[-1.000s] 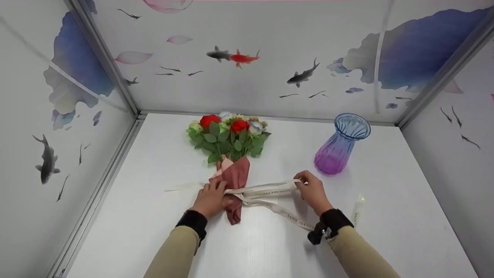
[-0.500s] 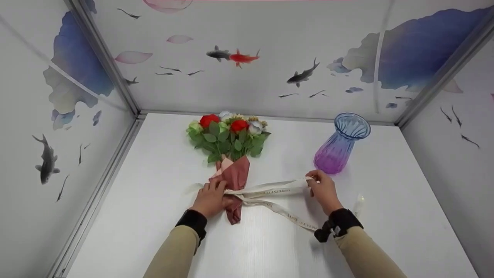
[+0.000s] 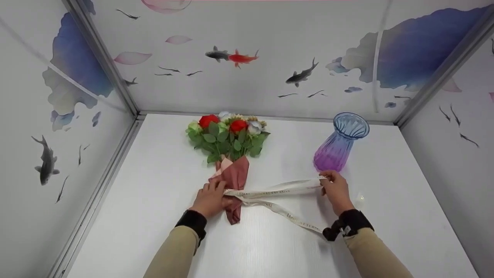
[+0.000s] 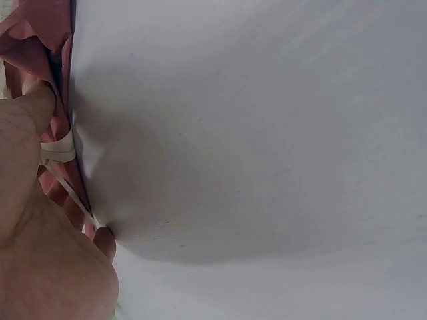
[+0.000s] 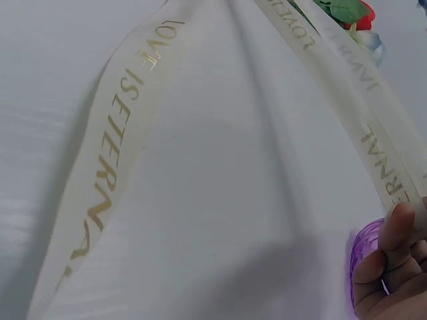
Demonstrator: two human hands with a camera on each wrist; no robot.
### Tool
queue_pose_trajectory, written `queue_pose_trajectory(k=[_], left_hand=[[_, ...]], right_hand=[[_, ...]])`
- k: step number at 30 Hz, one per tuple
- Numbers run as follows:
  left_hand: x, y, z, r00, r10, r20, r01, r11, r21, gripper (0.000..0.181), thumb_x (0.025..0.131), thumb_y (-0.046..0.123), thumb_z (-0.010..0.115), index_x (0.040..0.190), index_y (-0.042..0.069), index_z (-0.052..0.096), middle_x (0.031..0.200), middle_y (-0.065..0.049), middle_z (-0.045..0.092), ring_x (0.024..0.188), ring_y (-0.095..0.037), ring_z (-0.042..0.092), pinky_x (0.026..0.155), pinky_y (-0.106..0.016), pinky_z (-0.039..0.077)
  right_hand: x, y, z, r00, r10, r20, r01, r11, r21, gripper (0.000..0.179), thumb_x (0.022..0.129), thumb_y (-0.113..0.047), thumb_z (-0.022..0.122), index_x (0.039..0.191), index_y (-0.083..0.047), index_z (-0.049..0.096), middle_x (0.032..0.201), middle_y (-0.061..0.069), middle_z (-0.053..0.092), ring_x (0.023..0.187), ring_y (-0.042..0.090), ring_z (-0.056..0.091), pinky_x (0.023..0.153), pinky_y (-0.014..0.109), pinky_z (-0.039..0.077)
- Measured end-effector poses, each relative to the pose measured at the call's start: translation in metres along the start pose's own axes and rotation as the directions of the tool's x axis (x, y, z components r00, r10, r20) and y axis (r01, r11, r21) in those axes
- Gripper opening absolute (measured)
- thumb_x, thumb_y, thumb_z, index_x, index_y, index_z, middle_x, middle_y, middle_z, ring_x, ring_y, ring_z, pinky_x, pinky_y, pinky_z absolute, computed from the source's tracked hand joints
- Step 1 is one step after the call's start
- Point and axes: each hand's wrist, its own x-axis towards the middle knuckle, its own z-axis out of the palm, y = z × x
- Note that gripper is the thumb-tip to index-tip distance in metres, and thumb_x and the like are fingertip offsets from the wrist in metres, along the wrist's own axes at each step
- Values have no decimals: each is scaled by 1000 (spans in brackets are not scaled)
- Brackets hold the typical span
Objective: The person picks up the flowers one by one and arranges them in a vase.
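A bouquet of red, white and green flowers [image 3: 227, 135] lies on the table, its stems wrapped in dusty-pink paper [image 3: 236, 173]. My left hand [image 3: 210, 199] grips the wrapped stems, thumb and fingers either side of the paper. Around the wrap runs a cream ribbon [image 3: 270, 193] with gold lettering; its band also shows beside the paper [image 4: 60, 110] in the left wrist view. My right hand [image 3: 335, 191] pinches two ribbon strands, drawn out to the right. Another tail [image 5: 113, 153] slants down toward the right wrist, its end hidden.
A ribbed glass vase [image 3: 335, 146], blue above and purple below, stands just behind the right hand. A small shiny piece [image 3: 360, 199] lies right of that hand. Printed panels enclose the white table [image 3: 154, 154] at the back and sides.
My right hand has moved right with the ribbon, lengthening the strands. The ribbon end left of my left hand has slid out of sight. My left hand and the bouquet stay put.
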Motion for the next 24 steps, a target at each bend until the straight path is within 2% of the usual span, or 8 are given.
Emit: queue_pose_trajectory(k=[7,11,15,19,24], left_hand=[[-1,1,-1,1000,-5,-8,5,1000,12,62,93,41,74,137,5,50,144,-22,44,123,-46,47,100,-63,42],[4,-10,10,1000,2,-20,-2,1000,-7,63,93,43,73,140,7,49,146,-21,43,127,-47,44,103,-64,40],[6,-15,16,999,18,-35,-19,999,-29,66,93,46,72,141,8,48,146,-21,42,128,-48,43,103,-65,38],[2,-9,9,1000,13,-27,-14,999,-29,65,93,43,73,140,6,48,144,-21,42,127,-48,43,104,-65,38],[0,-4,3,1000,9,-23,-10,1000,-27,65,92,42,75,138,5,49,143,-21,42,126,-48,44,103,-65,38]], right_hand=[[0,1,-13,1000,11,-24,-11,1000,17,28,102,-9,55,128,3,55,87,2,53,62,10,57,63,29,53],[0,1,-21,999,17,-28,-16,999,31,30,103,-11,54,130,2,53,89,2,53,64,10,59,65,28,54],[-1,3,-28,999,29,-27,-27,997,68,32,104,-10,53,133,3,51,91,3,56,67,10,61,68,27,54],[-1,4,-35,997,53,-51,-45,987,154,32,104,-5,50,134,4,49,90,4,57,66,10,61,68,27,56],[-1,6,-45,992,92,-81,-62,946,317,28,105,-4,48,132,4,48,85,2,59,63,9,60,67,24,56]])
